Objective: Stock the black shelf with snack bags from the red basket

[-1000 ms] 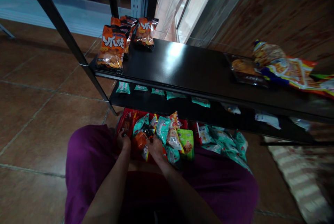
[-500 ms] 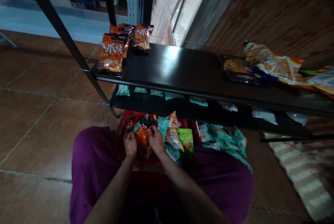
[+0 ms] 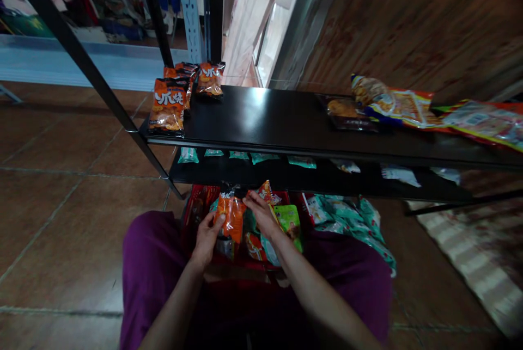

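An orange snack bag (image 3: 231, 216) with a black top edge is held upright above a red basket (image 3: 188, 234). My left hand (image 3: 207, 237) is closed on its left side, thumb across the front. At the bag's upper right edge, my right hand (image 3: 260, 213) has its fingers closed on the corner; its thumb is hidden. Under and beside the hands, the basket holds a green snack pouch (image 3: 288, 223), an orange and white packet (image 3: 266, 192) and several teal packets, partly covered by the hands and the bag.
Ahead stands a black shelf rack (image 3: 269, 116). Similar orange bags (image 3: 167, 106) stand at its upper left; larger snack packs (image 3: 394, 104) lie at the right. Teal packets (image 3: 302, 161) line the lower shelf. A second pile of teal packets (image 3: 347, 215) sits right of the basket.
The orange bag has been raised a little and turned more upright, its front now facing me. My right hand has moved slightly right and up. The camera view has shifted.
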Demonstrator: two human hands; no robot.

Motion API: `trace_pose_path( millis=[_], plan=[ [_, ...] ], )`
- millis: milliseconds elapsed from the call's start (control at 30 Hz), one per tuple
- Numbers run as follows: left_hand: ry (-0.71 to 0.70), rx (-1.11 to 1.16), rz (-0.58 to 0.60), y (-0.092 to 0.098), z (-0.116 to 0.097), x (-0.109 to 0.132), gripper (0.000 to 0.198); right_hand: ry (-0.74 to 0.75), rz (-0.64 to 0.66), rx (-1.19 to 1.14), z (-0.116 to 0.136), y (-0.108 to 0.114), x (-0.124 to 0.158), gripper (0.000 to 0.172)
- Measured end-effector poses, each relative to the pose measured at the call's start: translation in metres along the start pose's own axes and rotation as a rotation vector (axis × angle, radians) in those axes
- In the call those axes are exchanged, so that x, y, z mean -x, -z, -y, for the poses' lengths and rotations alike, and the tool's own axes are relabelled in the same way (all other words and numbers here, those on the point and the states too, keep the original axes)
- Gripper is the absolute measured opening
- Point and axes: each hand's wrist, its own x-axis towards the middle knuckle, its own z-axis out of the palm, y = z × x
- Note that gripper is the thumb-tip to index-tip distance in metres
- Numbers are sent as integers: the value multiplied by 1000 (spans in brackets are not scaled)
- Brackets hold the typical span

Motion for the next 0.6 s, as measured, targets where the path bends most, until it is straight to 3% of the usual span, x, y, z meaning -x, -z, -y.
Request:
trace_pose_path(
  millis=[133,267,500,600],
  plan=[
    [-109,-85,-14,5,6,-4,50,-66,109,1,13,11,-7,45],
    [-175,-179,-44,11,19,-6,47,-67,78,54,10,15,-18,37],
    [-72,-102,132,5,21,7,41,103,-89,242,7,18,-27,27],
    [-31,-13,127,4,17,11,45,196,-65,333,11,20,-32,26]
  ],
)
